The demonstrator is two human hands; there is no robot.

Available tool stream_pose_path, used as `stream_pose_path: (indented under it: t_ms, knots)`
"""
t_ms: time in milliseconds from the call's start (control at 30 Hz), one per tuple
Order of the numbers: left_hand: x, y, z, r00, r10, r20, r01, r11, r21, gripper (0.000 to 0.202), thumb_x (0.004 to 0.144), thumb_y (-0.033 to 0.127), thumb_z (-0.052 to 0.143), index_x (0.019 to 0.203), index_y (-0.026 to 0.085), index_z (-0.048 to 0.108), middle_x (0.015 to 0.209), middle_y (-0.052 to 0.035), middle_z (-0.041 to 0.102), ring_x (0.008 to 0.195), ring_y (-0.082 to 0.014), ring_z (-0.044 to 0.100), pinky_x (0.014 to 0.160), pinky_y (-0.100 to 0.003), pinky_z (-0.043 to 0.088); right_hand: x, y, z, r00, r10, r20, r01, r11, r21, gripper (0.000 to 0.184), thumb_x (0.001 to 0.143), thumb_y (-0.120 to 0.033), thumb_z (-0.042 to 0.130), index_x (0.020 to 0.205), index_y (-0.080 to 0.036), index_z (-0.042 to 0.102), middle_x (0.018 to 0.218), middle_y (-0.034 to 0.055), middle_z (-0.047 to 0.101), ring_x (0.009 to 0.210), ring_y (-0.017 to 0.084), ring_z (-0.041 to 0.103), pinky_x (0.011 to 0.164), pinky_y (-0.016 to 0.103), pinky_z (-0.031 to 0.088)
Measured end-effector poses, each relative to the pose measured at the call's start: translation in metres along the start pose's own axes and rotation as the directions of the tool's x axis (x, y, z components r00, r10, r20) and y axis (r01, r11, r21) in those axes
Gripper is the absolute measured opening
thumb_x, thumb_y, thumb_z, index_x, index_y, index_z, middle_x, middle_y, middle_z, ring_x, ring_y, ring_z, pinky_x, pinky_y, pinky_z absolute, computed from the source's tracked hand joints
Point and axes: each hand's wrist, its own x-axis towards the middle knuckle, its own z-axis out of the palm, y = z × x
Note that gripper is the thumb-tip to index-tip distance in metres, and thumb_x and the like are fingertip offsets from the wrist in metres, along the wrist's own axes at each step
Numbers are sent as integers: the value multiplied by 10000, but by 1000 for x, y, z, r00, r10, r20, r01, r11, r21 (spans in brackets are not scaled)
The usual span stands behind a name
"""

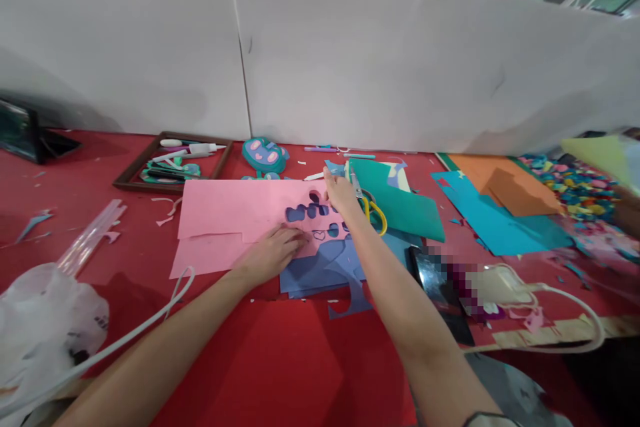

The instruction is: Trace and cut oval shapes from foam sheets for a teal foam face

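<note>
A pink sheet (225,207) of craft foam or paper lies across the table, with several shaped holes cut through its right part and a small heart outline drawn there. My left hand (277,248) rests flat on its lower edge, fingers spread beside the holes. At the sheet's upper right my right hand (341,192) reaches forward with a finger stretched out; its other fingers are partly hidden. Scissors with yellow handles (376,213) lie just right of that hand, on a green sheet (407,203). Blue-violet sheets (315,273) show under the pink one.
A brown tray (125,177) with pens and cut pieces stands back left, near a teal decorated pouch-like item (265,155). Orange (480,170) and blue sheets (505,227) lie right. A phone (435,277), white cable (585,313) and plastic bag (50,320) sit nearer.
</note>
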Motion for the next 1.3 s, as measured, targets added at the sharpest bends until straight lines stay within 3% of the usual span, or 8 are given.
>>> stream_pose_path:
  t_ms: [100,267,467,700,867,1000,1133,1300]
  knots:
    - [-1,0,1,1000,8,3,-8,1000,17,389,914,131,390,1242,200,586,1293,-55,610,1237,-173,496,1117,-376,331,-21,11,-18,983,-163,-80,139,960,-241,253,836,-264,555,586,-229,559,597,27,613,611,194,605,597,292,433]
    - [-1,-2,8,999,14,-53,-10,998,66,366,928,154,384,1218,211,600,1273,-71,616,1217,-184,509,1113,-400,332,-66,43,-55,986,-9,-169,-106,748,-655,154,868,-245,529,943,-174,643,976,112,685,903,229,647,717,292,452]
    - [1,2,14,994,24,-104,-14,996,92,327,937,182,386,1158,197,626,1198,-85,642,1178,-199,545,1031,-382,432,-63,52,-54,983,69,-171,-171,681,-712,465,858,-272,581,1252,-43,489,1169,202,624,1103,305,591,862,345,454]
    - [2,5,16,998,-11,-62,17,995,99,324,927,180,400,1175,192,608,1177,-91,643,1135,-200,572,979,-357,462,-55,60,-50,967,17,-253,-176,763,-622,572,827,-270,545,1347,-71,413,1191,193,596,1121,318,575,864,362,446]
    - [4,3,15,999,-26,-46,29,997,71,323,923,195,416,1183,191,609,1225,-94,621,1182,-210,538,1002,-363,440,-62,63,-72,912,-33,-408,-168,880,-445,621,786,-339,561,1349,-105,444,1188,179,605,1094,325,574,813,376,458]
    - [13,9,11,999,-38,26,36,995,95,330,921,174,426,1212,178,582,1252,-100,615,1195,-222,525,1029,-382,411,-69,59,-84,913,79,-400,-87,996,-1,578,677,-422,654,1178,-147,569,807,38,623,728,216,598,629,320,458]
    - [34,17,0,982,-167,90,163,985,54,268,872,99,465,1081,151,625,1139,-133,643,1111,-247,569,939,-379,457,-90,48,-79,969,186,-164,-90,882,463,509,563,-421,755,976,-182,581,589,-76,494,476,104,453,463,248,377]
    - [63,9,-16,930,-313,192,333,939,-82,341,771,55,565,1098,131,623,1122,-123,631,1011,-224,625,845,-296,482,-128,37,-61,976,197,98,-211,708,674,558,462,-366,830,934,-225,569,570,-100,488,404,57,382,360,193,300]
